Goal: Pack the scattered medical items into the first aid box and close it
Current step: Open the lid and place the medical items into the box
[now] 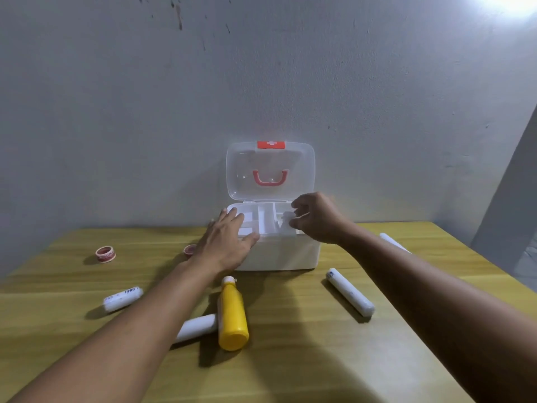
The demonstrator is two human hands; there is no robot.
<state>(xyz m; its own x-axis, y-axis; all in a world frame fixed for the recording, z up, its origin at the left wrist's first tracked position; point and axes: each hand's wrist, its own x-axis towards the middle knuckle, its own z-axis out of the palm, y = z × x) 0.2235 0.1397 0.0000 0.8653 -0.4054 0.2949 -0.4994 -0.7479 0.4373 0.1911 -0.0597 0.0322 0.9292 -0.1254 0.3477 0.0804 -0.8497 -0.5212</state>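
The white first aid box (279, 254) stands at the table's far middle with its clear lid (270, 170) upright against the wall. My left hand (229, 242) lies flat with spread fingers on the box's front left rim. My right hand (316, 219) is over the right compartment, fingers pinched on a small white bottle (286, 221). A yellow bottle (232, 314) lies on its side in front of the box. White gauze rolls lie at the left (123, 299), under my left forearm (196, 327), at the right (350, 292) and far right (392, 241). Two red-and-white tape rolls (105, 253) (189, 250) sit at the left.
The wooden table (290, 359) ends at its right edge, with floor beyond. A grey wall (261, 82) rises right behind the box.
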